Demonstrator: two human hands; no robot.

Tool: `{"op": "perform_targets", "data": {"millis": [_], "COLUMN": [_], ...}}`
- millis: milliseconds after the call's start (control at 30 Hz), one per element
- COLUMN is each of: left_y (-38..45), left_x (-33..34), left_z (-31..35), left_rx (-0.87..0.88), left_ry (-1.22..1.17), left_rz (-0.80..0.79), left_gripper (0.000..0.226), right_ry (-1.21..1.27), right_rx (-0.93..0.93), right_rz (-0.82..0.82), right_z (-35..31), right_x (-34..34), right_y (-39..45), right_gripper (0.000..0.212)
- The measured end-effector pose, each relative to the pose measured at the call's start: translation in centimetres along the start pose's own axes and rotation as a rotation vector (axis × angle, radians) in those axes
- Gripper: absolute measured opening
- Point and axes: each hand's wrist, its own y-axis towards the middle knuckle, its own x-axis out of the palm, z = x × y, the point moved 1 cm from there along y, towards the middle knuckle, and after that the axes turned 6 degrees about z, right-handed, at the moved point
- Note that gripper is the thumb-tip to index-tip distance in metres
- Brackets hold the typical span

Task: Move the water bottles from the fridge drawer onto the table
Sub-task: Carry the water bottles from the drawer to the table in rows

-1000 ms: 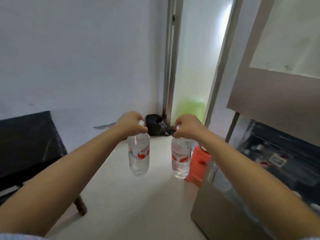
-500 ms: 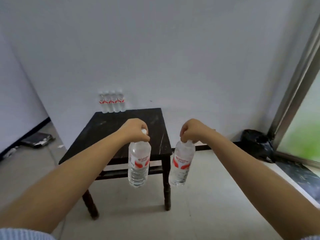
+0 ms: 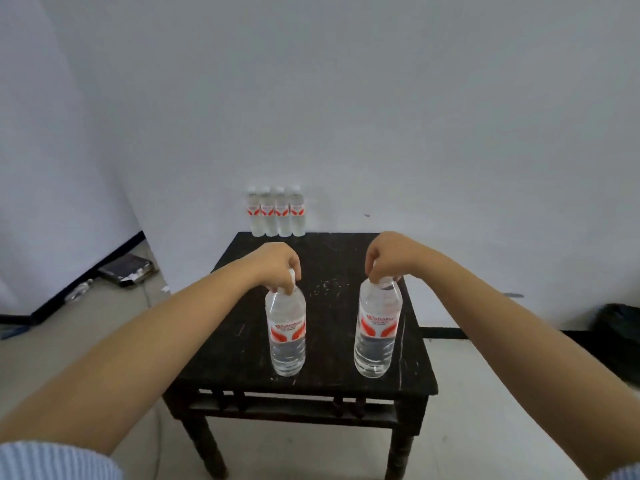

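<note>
we see 2 bare forearms reaching out over a small black wooden table [image 3: 242,327]. our left hand [image 3: 277,268] is curled tight around the cap and neck of a clear water bottle [image 3: 286,336], fingers closed over the top so the cap barely shows. our right hand [image 3: 389,256] pinches the neck of a second water bottle [image 3: 377,332] the same way, fingertips wrapped round just under the cap. both bottles hang upright over the near half of the tabletop, side by side and apart from each other, each with a white label bearing red markings. their bases sit at or just above the black surface; we cannot tell if they touch it.

at the far edge of the table, against the white wall [image 3: 346,98], a row of 4 water bottles [image 3: 276,213] stands upright, touching one another, with matching red-and-white labels.

some pale specks lie on the tabletop between our hands. on the floor to the left, near the dark skirting, a flat dark object [image 3: 126,270] lies; it is too blurred to name. a striped blue sleeve [image 3: 52,460] shows at the bottom left corner.
</note>
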Motion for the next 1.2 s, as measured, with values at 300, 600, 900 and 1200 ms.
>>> {"op": "perform_targets", "data": {"millis": [300,600,900,1200], "left_y": [17.1,35.7,53.1,66.7], "left_x": [-2.5,-5.0,-4.9,0.9], "left_z": [-5.2,-10.7,-14.0,-15.5], "left_rx": [-0.046,0.149,0.270,0.286], "left_ry": [0.007,0.090,0.008,0.005], "left_rz": [0.067,0.037,-0.009,-0.017], "left_gripper": [0.017,0.022,0.026,0.025], "right_ry": [-0.097,-0.150,-0.160,-0.176], "right_rx": [-0.048,0.063,0.211,0.171], "right_rz": [0.008,0.015,0.050,0.007], "right_z": [1.7,2.3,4.3,8.9], "right_x": [-1.3,0.1,2.0,6.5], "right_y": [19.7,37.5,52.5,65.1], "right_gripper": [0.021,0.022,0.033,0.035]}}
